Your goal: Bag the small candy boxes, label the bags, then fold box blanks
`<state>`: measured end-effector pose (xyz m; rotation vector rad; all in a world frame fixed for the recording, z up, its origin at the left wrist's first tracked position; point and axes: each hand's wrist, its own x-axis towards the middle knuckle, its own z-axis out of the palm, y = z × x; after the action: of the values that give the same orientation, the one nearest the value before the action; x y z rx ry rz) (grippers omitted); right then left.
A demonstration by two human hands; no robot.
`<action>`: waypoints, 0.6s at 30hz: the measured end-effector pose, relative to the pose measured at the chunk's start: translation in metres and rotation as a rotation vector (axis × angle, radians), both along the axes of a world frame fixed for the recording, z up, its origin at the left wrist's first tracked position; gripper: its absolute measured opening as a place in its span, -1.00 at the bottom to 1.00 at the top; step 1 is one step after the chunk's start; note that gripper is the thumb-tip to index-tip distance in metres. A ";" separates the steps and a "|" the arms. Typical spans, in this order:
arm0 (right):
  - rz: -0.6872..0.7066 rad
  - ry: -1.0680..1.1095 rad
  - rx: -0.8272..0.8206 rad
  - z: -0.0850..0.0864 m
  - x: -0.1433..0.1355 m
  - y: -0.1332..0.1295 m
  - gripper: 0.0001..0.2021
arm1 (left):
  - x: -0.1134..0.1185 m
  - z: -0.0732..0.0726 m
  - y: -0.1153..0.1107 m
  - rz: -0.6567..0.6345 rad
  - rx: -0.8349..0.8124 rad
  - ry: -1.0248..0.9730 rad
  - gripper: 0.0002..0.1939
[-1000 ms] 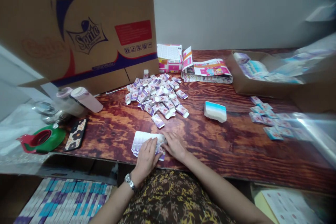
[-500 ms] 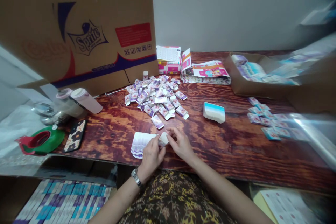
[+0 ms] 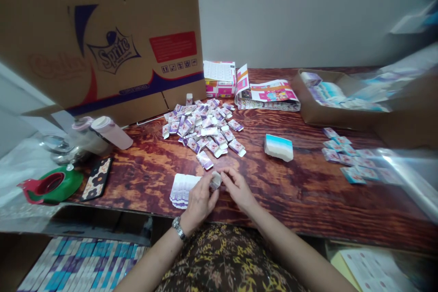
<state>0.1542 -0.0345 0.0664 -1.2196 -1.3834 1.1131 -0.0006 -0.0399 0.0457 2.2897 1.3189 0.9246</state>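
Between my hands, near the table's front edge, is a small white carton (image 3: 215, 180) with its open end facing me. My left hand (image 3: 200, 197) is closed around its left side. The fingers of my right hand (image 3: 237, 187) pinch at its right edge. Just left of my left hand lies a fanned stack of flat purple-and-white cartons (image 3: 182, 190). Beyond my hands is a loose pile of small folded purple-and-white cartons (image 3: 205, 125); one carton (image 3: 204, 160) lies nearest to my fingers. What is inside the held carton I cannot make out.
A stack of blue-and-white flat cartons (image 3: 278, 147) lies to the right, with small packets (image 3: 352, 157) farther over. A cardboard box (image 3: 342, 114) stands behind them. At left are a big Sprite box (image 3: 137, 18), bottles (image 3: 112, 132), a phone (image 3: 97, 179) and a tape dispenser (image 3: 58, 185).
The held carton has turned, so its open end now shows as a rounded opening. My right fingers have shifted slightly along its edge. The view has moved a little.
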 end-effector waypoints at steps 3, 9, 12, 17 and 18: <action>0.035 0.065 -0.083 -0.001 -0.002 0.007 -0.80 | 0.001 0.000 -0.001 0.047 -0.009 0.043 -0.37; -0.011 -0.276 0.157 0.009 -0.006 -0.008 -0.81 | 0.005 -0.006 0.002 0.068 0.038 0.087 -0.33; 0.061 -0.287 0.183 0.006 -0.007 -0.012 -0.74 | 0.006 -0.006 0.007 0.061 0.019 0.057 -0.32; -0.016 -0.156 0.037 -0.019 -0.003 0.023 -0.72 | 0.000 0.003 0.018 0.058 0.021 0.021 -0.24; -0.061 -0.120 0.027 -0.023 -0.001 0.031 -0.68 | -0.004 0.004 0.019 0.070 0.038 0.021 -0.24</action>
<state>0.1534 -0.0033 0.0436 -1.3185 -1.4371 0.9903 -0.0046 -0.0213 0.0493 2.3004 1.4101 0.9583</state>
